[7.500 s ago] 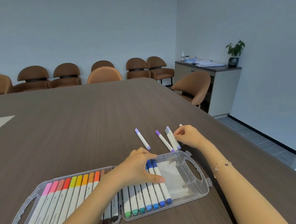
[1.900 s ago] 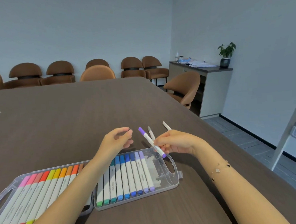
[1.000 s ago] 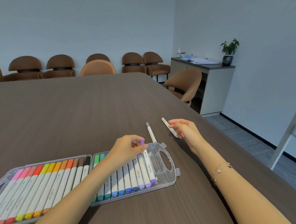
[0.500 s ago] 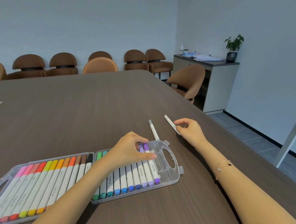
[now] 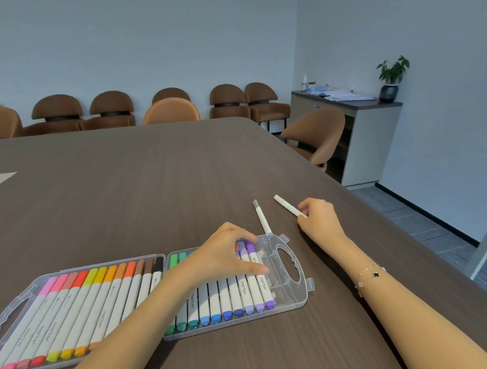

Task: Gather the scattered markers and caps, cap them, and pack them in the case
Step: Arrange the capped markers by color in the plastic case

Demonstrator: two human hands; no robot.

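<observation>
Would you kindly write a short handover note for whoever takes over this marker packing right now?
Left hand: fingers pressing the purple-capped marker into the right half of the clear plastic case.
Right hand: pinching the near end of the plain white marker on the dark wooden table.
Grey-capped marker lies loose beside the case.
Done: both halves nearly full.
Left: pack these two markers, close the case.

Open case (image 5: 297, 292) on the worktop (image 5: 123, 197), markers in both halves. Left grip (image 5: 226, 256) rests on the right half's markers. Two loose markers (image 5: 263, 220) lie beyond it; right grip (image 5: 318, 216) touches the rightmost one (image 5: 286, 205).
</observation>
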